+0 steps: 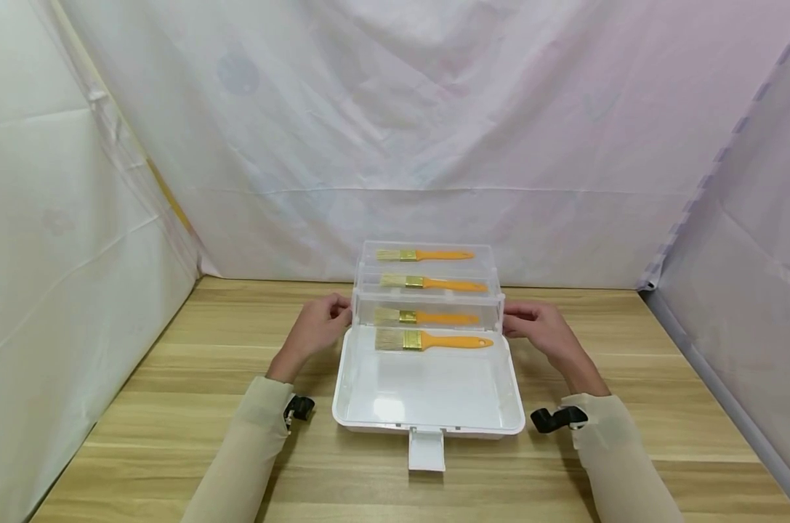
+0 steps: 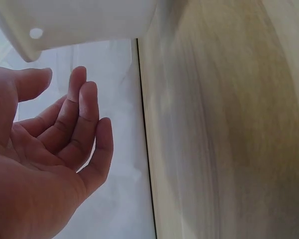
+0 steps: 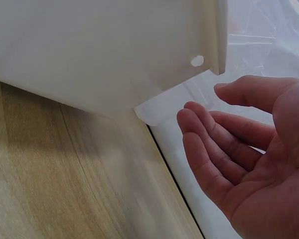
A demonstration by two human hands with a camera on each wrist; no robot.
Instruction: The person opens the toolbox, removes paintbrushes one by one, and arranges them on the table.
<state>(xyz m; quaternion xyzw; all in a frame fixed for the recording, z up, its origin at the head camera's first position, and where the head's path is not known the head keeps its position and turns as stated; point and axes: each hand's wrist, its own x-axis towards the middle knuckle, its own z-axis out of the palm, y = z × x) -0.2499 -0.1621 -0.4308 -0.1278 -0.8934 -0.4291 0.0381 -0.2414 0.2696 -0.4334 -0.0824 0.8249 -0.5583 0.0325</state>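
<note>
Risking, perhaps, uneven pull: catching harder with left hand [image 1: 317, 325] than right hand [image 1: 543, 333], jerking clear stepped trays [image 1: 395, 296], sliding loose-looking brushes [image 1: 447, 341] about. Hovering just beside white box [image 1: 434, 392], curving fingers [image 2: 88, 102] softly on both sides, parting thumbs, gripping nothing. And now showing off: standing wide open on middle of worktop [image 1: 139, 407], gleaming inside, displaying four orange handles, pointing bristles left, sticking latch [image 1: 426, 450] out at near side.
</note>
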